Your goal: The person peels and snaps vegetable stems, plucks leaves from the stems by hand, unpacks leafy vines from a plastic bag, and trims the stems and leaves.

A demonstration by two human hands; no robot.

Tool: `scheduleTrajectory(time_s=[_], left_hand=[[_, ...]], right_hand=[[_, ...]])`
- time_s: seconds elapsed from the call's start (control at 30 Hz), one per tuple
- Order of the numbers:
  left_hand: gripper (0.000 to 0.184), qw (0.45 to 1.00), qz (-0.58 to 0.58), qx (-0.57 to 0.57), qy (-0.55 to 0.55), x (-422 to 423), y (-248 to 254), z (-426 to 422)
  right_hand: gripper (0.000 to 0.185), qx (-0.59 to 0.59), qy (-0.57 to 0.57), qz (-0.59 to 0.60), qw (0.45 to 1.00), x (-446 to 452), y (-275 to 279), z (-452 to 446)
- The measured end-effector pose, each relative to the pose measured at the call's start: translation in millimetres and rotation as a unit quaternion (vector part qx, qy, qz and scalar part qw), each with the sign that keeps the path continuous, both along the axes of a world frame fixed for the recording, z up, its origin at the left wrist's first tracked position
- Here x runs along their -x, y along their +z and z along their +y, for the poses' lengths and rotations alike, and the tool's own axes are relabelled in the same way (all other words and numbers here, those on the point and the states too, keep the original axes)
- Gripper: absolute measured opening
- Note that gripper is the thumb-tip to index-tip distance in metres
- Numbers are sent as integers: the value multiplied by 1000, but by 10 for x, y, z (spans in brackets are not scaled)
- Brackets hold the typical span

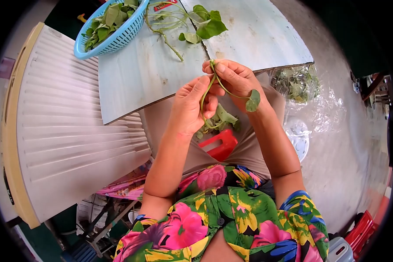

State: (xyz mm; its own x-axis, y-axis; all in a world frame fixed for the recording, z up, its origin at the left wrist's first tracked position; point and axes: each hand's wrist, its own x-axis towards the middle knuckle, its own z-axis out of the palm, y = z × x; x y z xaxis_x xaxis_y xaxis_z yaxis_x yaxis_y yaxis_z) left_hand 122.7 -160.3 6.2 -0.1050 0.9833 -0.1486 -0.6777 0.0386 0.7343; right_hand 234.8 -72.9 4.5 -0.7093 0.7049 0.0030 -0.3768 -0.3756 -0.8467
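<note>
Above my lap, at the table's near edge, both hands work on a thin green leafy stem [204, 97]. My left hand [188, 104] pinches it between thumb and fingers. With thumb and forefinger, my right hand [238, 79] grips its upper end. A side stalk with one small round leaf [253, 101] hangs over my right wrist. Several limp leaves [225, 115] show below my hands; whether they join the held stem I cannot tell. On the table lie more cut stems with green leaves [212, 27]. A blue basket [125, 36] holds a heap of picked leaves.
The pale table [135, 81] has a seam down its middle. A ribbed white panel [78, 126] stands at left. Part of a red plastic stool [222, 145] shows between my knees. On the floor at right lies clear plastic [332, 111] with greens [297, 83].
</note>
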Motion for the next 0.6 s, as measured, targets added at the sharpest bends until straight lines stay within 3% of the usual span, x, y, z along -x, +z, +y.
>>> scheduleTrajectory(time_s=[0.1,0.17,0.23,0.43,0.6], left_hand=[[22,1000,-13,16,5,-49,-65,-56],[16,996,58,52,33,-74,-91,-80],[13,996,47,64,39,-91,-91,-88],[11,995,27,78,52,-136,-104,-108],[11,993,33,76,88,-147,-114,-85]], right_hand=[[28,16,-6,2,1000,-1,-103,-93],[29,0,60,-11,998,-45,-156,-106],[34,-10,72,-10,997,-49,-197,-128],[44,130,13,6,991,-76,-259,-155],[48,59,7,-44,997,-312,-296,-125]])
